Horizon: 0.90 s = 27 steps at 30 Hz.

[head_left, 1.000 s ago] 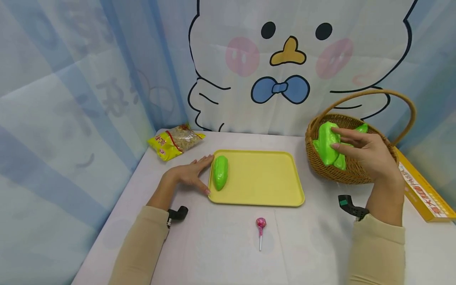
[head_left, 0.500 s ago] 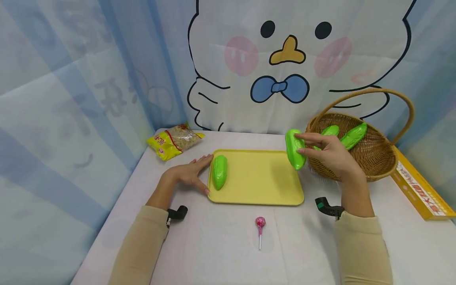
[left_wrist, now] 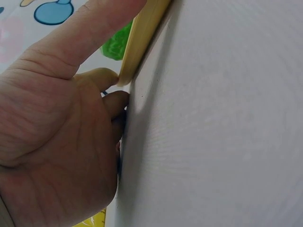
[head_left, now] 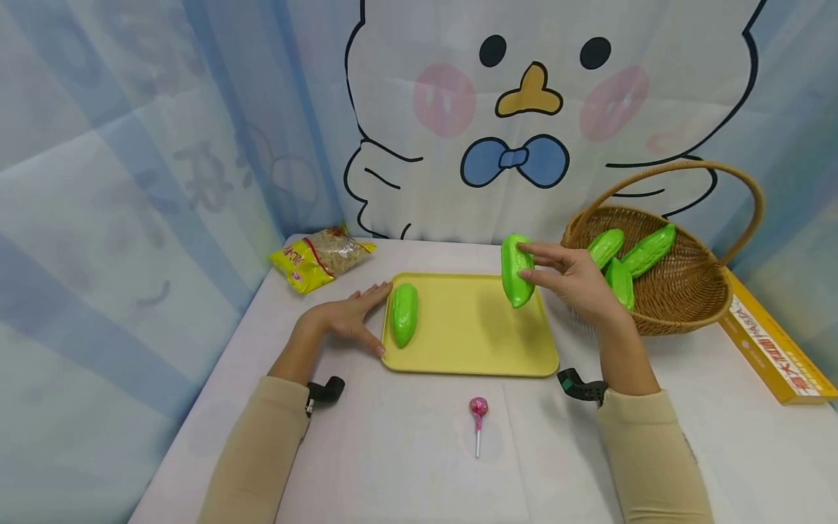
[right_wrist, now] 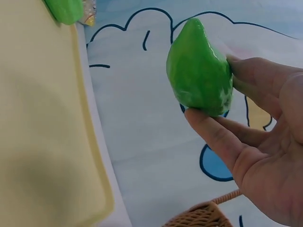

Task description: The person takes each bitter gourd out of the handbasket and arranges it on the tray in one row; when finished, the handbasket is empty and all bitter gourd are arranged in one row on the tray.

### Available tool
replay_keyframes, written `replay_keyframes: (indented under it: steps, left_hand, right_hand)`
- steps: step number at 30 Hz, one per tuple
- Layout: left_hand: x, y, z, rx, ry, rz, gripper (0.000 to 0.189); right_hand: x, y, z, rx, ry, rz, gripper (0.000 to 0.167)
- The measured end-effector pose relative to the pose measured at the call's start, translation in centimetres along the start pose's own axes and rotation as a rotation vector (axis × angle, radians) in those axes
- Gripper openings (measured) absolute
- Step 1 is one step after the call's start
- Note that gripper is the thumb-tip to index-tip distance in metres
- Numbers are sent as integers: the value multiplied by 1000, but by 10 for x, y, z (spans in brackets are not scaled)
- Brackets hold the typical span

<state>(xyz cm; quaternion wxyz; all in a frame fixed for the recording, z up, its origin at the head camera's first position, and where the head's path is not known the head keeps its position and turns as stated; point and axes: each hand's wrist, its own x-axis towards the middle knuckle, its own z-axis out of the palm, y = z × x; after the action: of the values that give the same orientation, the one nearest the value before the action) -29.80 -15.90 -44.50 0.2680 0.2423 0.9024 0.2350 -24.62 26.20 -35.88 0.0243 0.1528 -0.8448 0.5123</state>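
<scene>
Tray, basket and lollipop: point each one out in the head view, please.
Tray (head_left: 452, 331), head view, on its bare yellow floor.
Basket (head_left: 684, 287), head view, on its bare woven inside.
Lollipop (head_left: 479, 421), head view, on the pink wrapper just below the candy.

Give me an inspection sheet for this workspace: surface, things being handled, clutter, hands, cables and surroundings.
Surface: white-covered table, yellow tray lying on it.
Things handled: one green cucumber-shaped piece on the tray's left end; a held green piece above its right part; three more green pieces in the wicker basket.
Clutter: snack bag at back left, lollipop in front of the tray, yellow-orange box right of the basket.
Hands: left hand at the tray's left edge; right hand pinches the held green piece.
Cables: nothing seen.
Surroundings: cloth backdrop with a printed cartoon character.
</scene>
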Motion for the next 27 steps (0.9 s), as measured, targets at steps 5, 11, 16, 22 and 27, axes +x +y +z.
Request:
replay_keyframes:
  steps: [5,11,16,22,27]
  left_hand:
    - [1,0,1,-5,5,-12,143]
    - [2,-2,1,-6,0,1,144]
    - [3,-4,0,-2,-1,31,144]
    - [4,-4,1,-11,-5,25,145]
    - [4,-5,1,-16,-5,27,145]
  right_hand:
    - [6,2,18,-17,-11,-58,48]
    - [11,9,40,31,-57,-3,49]
    - [14,13,58,4,-92,13,47]
    - [16,15,75,-2,-158,32,47]
    - [18,17,85,14,-185,41,47]
